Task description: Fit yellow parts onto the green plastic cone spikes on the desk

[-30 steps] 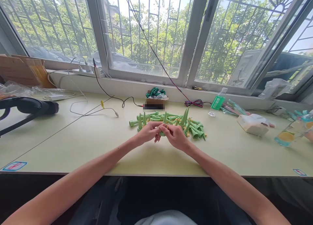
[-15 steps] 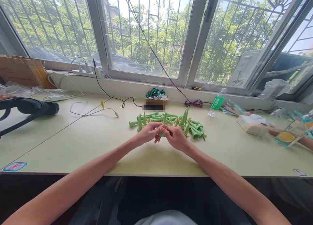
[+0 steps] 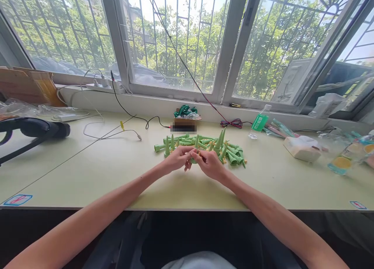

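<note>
My left hand (image 3: 179,158) and my right hand (image 3: 210,162) meet over the table in front of a pile of green plastic pieces. Between them is a green plastic cone (image 3: 196,141), pointing up, its lower part mostly covered by fingers. The left fingers close around its base. My right thumb and fingertips pinch at its side, where a tiny orange-yellow bit shows; what exactly they grip is hidden. Other green cones (image 3: 218,142) stand upright just behind, and tapered green tubes (image 3: 235,155) lie heaped to the right, with small yellow parts among them.
A small box (image 3: 183,125) with green wrapping stands behind the pile. Farther right are a green-labelled bottle (image 3: 259,121), a tissue pack (image 3: 302,148) and a clear container (image 3: 340,164). Cables (image 3: 128,130) and a black headset (image 3: 35,129) occupy the left.
Both my hands and the green cone stay almost in place. At the far right, the clear container and another person's hand beside it have shifted slightly and look blurred.
</note>
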Motion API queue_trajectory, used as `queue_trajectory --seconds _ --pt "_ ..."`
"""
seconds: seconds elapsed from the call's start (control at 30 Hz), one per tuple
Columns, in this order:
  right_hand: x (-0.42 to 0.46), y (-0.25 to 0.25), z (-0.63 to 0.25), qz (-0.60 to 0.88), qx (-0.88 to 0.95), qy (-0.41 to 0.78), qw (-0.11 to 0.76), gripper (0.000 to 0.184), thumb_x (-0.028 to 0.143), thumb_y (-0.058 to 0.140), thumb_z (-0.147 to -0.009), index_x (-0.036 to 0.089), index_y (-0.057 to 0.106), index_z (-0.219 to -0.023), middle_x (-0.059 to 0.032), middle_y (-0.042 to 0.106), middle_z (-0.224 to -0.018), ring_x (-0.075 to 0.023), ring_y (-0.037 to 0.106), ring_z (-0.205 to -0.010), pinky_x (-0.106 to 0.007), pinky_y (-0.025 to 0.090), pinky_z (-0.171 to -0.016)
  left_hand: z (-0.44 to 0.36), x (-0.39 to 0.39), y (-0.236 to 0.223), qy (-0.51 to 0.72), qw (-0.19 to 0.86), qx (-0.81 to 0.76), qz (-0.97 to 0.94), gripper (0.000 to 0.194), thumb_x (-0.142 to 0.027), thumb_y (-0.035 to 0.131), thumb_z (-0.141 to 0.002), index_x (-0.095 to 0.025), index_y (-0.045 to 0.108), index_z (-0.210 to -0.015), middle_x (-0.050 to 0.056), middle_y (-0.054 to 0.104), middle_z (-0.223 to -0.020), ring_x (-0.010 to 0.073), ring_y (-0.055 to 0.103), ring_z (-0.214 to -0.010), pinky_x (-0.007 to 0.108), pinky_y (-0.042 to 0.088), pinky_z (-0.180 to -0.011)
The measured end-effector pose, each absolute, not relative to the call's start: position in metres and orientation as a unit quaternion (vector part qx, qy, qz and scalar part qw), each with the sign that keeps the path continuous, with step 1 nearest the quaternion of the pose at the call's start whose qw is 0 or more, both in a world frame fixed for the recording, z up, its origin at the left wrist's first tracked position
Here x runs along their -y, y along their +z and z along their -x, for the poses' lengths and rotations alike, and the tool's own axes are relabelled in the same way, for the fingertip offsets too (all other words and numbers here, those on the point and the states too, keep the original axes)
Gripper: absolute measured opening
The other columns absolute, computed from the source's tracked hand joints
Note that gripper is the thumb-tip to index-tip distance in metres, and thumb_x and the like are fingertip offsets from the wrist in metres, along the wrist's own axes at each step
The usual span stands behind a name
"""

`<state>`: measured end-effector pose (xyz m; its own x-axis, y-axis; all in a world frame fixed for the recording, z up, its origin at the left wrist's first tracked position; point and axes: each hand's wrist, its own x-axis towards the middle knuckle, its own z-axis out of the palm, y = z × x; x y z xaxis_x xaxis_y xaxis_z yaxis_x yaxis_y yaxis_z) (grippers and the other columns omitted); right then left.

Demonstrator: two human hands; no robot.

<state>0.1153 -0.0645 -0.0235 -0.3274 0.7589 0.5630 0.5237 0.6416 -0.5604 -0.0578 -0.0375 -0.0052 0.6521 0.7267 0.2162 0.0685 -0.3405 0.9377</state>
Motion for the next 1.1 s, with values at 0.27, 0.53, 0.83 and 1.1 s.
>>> queue_trajectory --seconds 0.27,0.53,0.83,1.1 --pt "0.063 -0.025 -0.117 0.411 0.813 0.120 0.394 0.048 0.053 0.041 -0.096 0.017 0.052 -0.067 0.0046 0.040 -0.053 -0.0086 0.032 -0.049 -0.024 0.027 -0.050 0.057 0.033 -0.011 0.324 0.497 -0.271 -0.758 0.047 -0.057 0.049 -0.090 -0.014 0.055 -0.074 -0.001 0.053 -0.063 0.0081 0.055 -0.047 0.018 0.044 -0.040" --pt "0.067 -0.023 -0.114 0.424 0.798 0.096 0.417 0.050 0.056 0.047 -0.093 0.019 0.044 -0.060 0.0051 0.039 -0.050 -0.0080 0.031 -0.047 -0.024 0.026 -0.049 0.054 0.041 -0.003 0.338 0.563 -0.239 -0.716 0.048 -0.057 0.056 -0.087 -0.014 0.047 -0.068 0.000 0.053 -0.063 0.0088 0.056 -0.050 0.019 0.047 -0.041" --pt "0.071 -0.023 -0.111 0.431 0.798 0.035 0.420 0.053 0.056 0.044 -0.094 0.019 0.045 -0.057 0.0015 0.046 -0.049 -0.0088 0.037 -0.045 -0.024 0.028 -0.050 0.054 0.045 -0.001 0.331 0.599 -0.216 -0.697 0.045 -0.055 0.059 -0.086 -0.013 0.050 -0.071 0.002 0.058 -0.066 0.0100 0.058 -0.054 0.021 0.051 -0.046" --pt "0.072 -0.026 -0.110 0.429 0.811 -0.002 0.398 0.047 0.048 0.044 -0.096 0.018 0.048 -0.059 0.0001 0.050 -0.052 -0.0091 0.041 -0.046 -0.024 0.027 -0.051 0.054 0.042 -0.005 0.320 0.606 -0.216 -0.696 0.045 -0.055 0.057 -0.087 -0.012 0.053 -0.072 0.002 0.058 -0.067 0.0093 0.057 -0.053 0.022 0.052 -0.047"
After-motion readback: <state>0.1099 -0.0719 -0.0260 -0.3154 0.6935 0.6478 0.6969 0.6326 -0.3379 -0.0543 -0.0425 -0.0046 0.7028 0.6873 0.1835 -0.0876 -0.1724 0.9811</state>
